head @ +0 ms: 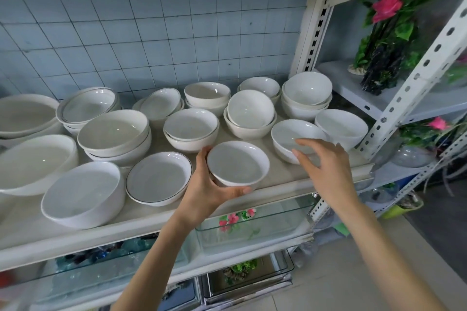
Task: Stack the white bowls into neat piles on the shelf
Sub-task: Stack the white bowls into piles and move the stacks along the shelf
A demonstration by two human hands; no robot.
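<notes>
**A:** Where is the bowl the person is handling?

**B:** The small plain white ceramic bowl (237, 163) is at the front edge of the white shelf (151, 225), tipped a little toward the camera. The left hand (204, 189) grips it, with the thumb curled under the near side and the fingers (202, 159) wrapped round the far left rim. The palm covers the base, so it cannot be told whether the bowl rests on the shelf or is lifted off it.

**A:** And the other hand?

**B:** The right hand (326, 166) is spread, its fingers loose and holding nothing. The fingertips overlap the near rim of a second round white bowl (294, 137) just to the right. Whether they touch it is hard to make out.

**A:** What surrounds them?

**B:** A shallow white dish with a thin dark rim (159, 178) lies just left of the held bowl, and a large deep white bowl (83, 194) is beside that. Behind them are short piles, among them a tilted white bowl nested in another (250, 112). A wide white basin (22, 116) at the far left is cut off by the frame edge. The pale blue tiled wall (151, 20) backs the shelf.

**A:** Below?

**B:** A clear glass tank (252, 225) sits under the shelf, half hidden by the left forearm. Its contents are blurred, showing only pink and green shapes.
</notes>
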